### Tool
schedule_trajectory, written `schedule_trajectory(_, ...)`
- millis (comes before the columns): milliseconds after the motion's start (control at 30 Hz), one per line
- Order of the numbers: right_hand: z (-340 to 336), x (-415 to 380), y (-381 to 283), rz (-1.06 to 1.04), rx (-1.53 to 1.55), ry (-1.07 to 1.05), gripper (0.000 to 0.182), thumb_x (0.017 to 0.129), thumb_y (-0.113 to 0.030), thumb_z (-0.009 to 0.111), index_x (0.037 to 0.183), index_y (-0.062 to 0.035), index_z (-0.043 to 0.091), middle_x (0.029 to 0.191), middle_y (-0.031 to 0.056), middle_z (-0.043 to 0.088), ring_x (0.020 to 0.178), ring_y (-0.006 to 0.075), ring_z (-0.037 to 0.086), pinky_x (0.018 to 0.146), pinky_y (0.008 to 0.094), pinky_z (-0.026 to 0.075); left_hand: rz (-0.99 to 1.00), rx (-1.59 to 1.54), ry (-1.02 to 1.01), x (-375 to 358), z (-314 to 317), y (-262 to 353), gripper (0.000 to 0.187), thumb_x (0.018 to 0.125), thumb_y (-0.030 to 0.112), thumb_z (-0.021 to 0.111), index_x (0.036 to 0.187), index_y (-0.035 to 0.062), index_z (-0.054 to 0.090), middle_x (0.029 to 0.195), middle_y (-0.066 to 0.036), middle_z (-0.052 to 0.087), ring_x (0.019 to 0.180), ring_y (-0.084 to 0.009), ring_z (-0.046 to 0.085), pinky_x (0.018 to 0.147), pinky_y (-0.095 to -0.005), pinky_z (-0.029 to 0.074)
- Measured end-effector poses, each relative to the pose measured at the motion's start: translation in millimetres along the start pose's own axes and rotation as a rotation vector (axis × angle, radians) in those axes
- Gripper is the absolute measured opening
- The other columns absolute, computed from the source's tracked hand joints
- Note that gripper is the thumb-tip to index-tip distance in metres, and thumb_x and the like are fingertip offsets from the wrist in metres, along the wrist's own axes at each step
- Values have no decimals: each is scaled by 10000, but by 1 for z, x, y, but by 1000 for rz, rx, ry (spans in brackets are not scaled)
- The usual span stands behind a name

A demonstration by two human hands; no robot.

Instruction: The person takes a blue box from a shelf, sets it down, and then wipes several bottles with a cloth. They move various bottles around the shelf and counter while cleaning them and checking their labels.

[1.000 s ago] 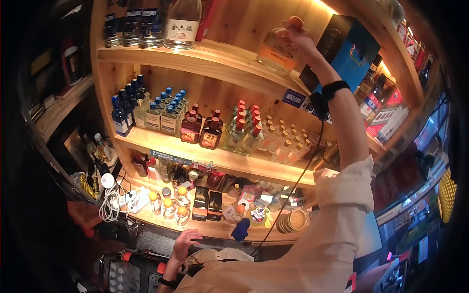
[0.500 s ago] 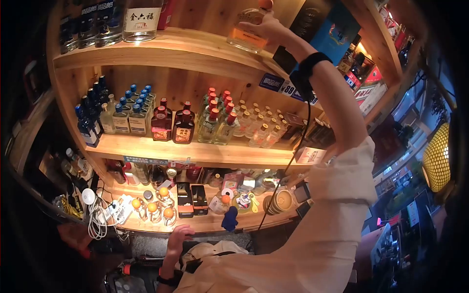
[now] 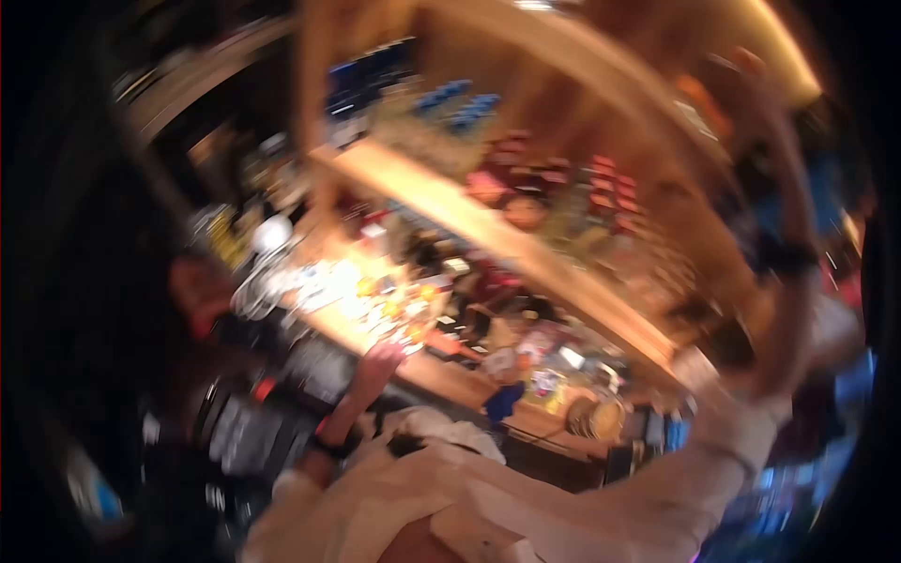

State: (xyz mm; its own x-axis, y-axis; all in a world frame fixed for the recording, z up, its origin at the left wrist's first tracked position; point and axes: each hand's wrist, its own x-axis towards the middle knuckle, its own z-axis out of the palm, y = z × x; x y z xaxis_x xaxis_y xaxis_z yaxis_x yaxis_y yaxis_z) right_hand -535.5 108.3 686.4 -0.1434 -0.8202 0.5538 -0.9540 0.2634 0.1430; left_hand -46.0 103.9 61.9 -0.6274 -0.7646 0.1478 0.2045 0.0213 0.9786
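Everything is smeared by motion. My right hand point(image 3: 755, 98), arm raised, is at the upper shelf on the right, around a glass bottle point(image 3: 696, 101) with an orange label and a round orange stopper. The exact finger placement is blurred. Low in the view, my left hand point(image 3: 378, 364) hovers by the front edge of the lower counter point(image 3: 436, 375), holding nothing, its fingers loosely extended. Several orange-topped things point(image 3: 399, 305) stand on the counter beyond it.
The middle shelf point(image 3: 497, 235) carries blue-capped bottles point(image 3: 460, 101), dark bottles point(image 3: 526, 208) and red-capped bottles point(image 3: 615, 192). White cables point(image 3: 255, 291) hang at the counter's left end. A dark blue cloth-like item point(image 3: 504, 402) hangs at the counter edge.
The whole view has swung and tilted, shifting the shelves rightward and slanting them. My right hand stays at the orange-labelled bottle; my left hand is still low by the counter.
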Motion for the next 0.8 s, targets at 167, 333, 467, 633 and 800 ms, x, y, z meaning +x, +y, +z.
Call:
schedule_trajectory(167, -23, -129, -122, -297, 214, 368, 334, 1043, -139, 390, 1262, 75, 523, 1259, 230, 586, 1140, 269, 582, 1022, 346, 441, -120, 225, 503, 4, -37, 10, 376, 811, 80, 755, 1141, 2, 593, 1011, -83, 590, 825, -140, 577, 646, -239, 517)
schedule_trajectory(333, 75, -318, -217, -141, 626, -475, 202, 776, -183, 690, 902, -33, 637, 788, 164, 586, 664, 310, 559, 500, 430, 377, -34, 576, 216, 12, -14, 9, 574, 714, 167, 832, 1215, 21, 592, 1064, -141, 590, 920, -224, 602, 750, -315, 528)
schedule_trajectory(467, 197, -407, -248, -207, 568, -345, 382, 831, -103, 696, 1185, -20, 582, 984, 142, 608, 789, 312, 610, 670, 380, 490, -47, 780, 100, 21, 33, -14, 653, 719, 230, 823, 1237, -38, 528, 1115, -210, 568, 1037, -357, 579, 897, -419, 484)
schedule_trajectory(633, 220, -484, -249, 75, 655, -380, 369, 867, -98, 674, 1210, -27, 559, 975, 129, 600, 759, 282, 614, 664, 361, 499, 197, 874, 309, 45, 48, -15, 619, 778, 202, 764, 1265, -48, 475, 1141, -246, 535, 1056, -412, 556, 867, -470, 496)
schedule_trajectory(800, 225, -525, -237, 299, 820, -431, 342, 885, -49, 654, 1211, -33, 552, 951, 91, 601, 718, 186, 599, 636, 294, 493, 11, 1048, -44, 63, 43, 1, 544, 803, 209, 744, 1246, 13, 496, 1106, -216, 544, 1010, -412, 578, 842, -478, 499)
